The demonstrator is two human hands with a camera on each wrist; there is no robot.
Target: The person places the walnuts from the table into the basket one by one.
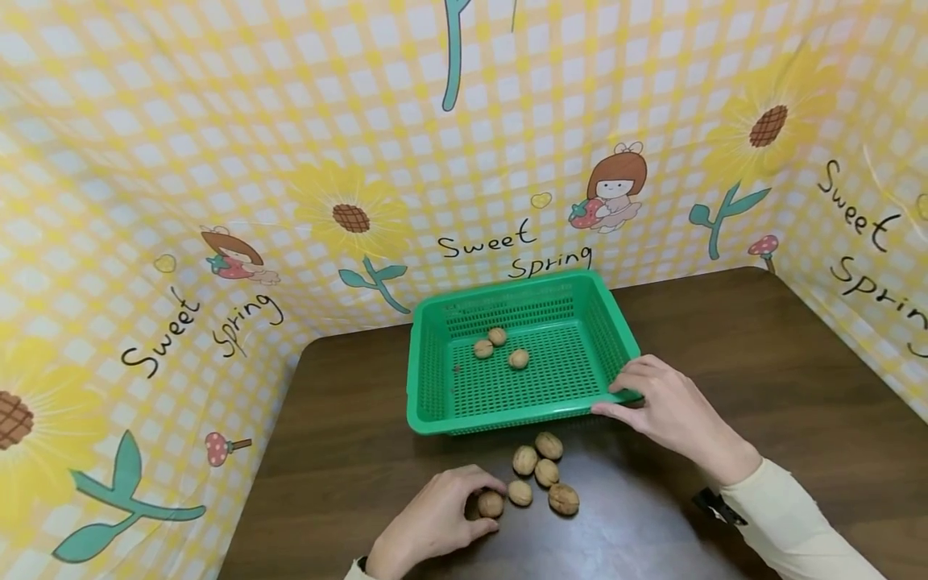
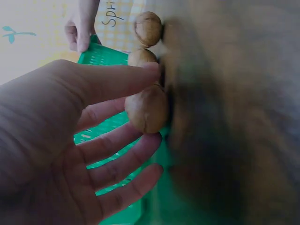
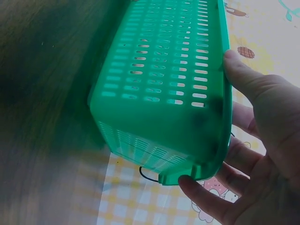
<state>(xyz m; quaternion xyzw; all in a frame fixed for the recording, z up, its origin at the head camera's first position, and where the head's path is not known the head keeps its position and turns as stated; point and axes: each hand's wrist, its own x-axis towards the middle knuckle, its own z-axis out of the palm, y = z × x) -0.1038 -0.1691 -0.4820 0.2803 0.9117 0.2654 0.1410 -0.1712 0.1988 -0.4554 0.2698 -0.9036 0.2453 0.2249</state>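
Note:
A green plastic basket point(image 1: 507, 415) stands on the table with three walnuts inside, one of them a walnut point(image 1: 518, 358) nearer the middle. My right hand point(image 1: 670, 407) grips its near right corner; in the right wrist view the thumb point(image 3: 243, 75) lies along the rim and the other fingers sit around the corner. In front of the basket, my left hand point(image 1: 442, 511) has thumb and fingers curved round a walnut point(image 1: 490, 505) on the table. The left wrist view shows that walnut point(image 2: 147, 110) between the thumb and fingertips. Several loose walnuts, including a walnut point(image 1: 563, 499), lie just right of it.
The dark wooden table point(image 1: 348, 403) extends to both sides of the basket. A yellow checked cloth point(image 1: 471, 161) with printed flowers hangs right behind the table and along its sides. A small black object point(image 1: 718, 507) shows beneath the right sleeve.

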